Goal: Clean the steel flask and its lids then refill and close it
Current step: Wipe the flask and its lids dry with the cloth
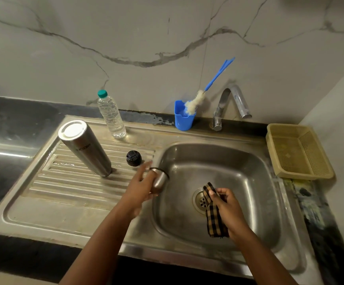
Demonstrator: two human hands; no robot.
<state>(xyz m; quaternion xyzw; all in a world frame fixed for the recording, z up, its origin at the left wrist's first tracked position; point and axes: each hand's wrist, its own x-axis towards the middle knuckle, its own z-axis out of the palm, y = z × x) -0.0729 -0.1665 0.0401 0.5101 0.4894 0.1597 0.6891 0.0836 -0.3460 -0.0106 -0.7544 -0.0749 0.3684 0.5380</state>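
Your left hand (144, 182) grips the steel outer cap (160, 180) at the basin's left edge, and your right hand (227, 204) pinches a checked brown-and-black cloth (214, 214) above the drain (201, 200) of the sink (249, 171). On the ribbed drainboard (64, 182), the steel flask (84, 147) stands upside down, its black inner lid (134, 158) just beside it. Behind stand a water bottle (111, 116), a blue cup (183, 118) holding a bottle brush (195, 100), the tap (230, 103) and a beige basket (298, 151).

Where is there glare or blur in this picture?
Head view: bright glare on the upturned base of the inverted steel flask and a streak on the steel counter at left; the left hand gripping the steel cup lid looks motion-blurred; wide-angle bending at the edges.
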